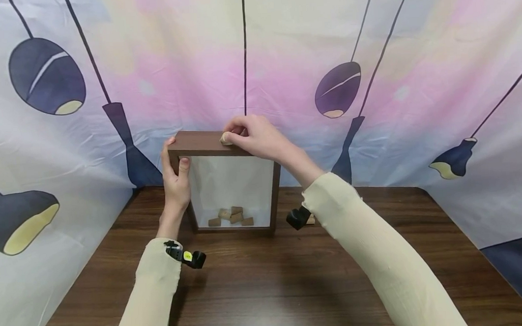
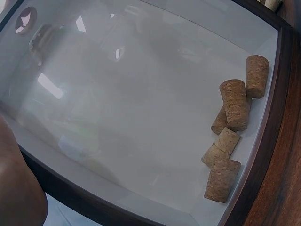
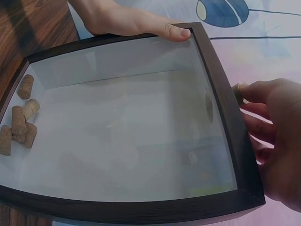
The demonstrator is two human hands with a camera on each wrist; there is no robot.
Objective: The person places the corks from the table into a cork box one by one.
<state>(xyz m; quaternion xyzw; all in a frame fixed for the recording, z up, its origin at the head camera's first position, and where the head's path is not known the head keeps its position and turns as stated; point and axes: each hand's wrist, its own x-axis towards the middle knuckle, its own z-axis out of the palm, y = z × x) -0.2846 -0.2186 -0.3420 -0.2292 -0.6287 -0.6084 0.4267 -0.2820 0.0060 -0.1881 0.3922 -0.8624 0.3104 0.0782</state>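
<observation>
A deep shadow-box frame [image 1: 200,140] with brown edges and a clear front stands upright on the table. My left hand [image 1: 176,184] grips its upper left side, the thumb at the front edge. Above the top edge, my right hand [image 1: 259,138] pinches a cork [image 3: 239,94] between thumb and fingers. A round hole [image 2: 26,20] shows in the frame's top side; whether the cork sits in it I cannot tell. Several tapered corks [image 2: 233,104] lie in a loose pile on the bottom inside the frame.
Dark wood tabletop [image 1: 254,286] spreads around the frame. Something pale, partly hidden by the right wrist camera [image 1: 298,218], lies on the table right of the frame. Behind, a fabric backdrop [image 1: 186,83] printed with hanging lamps encloses the table.
</observation>
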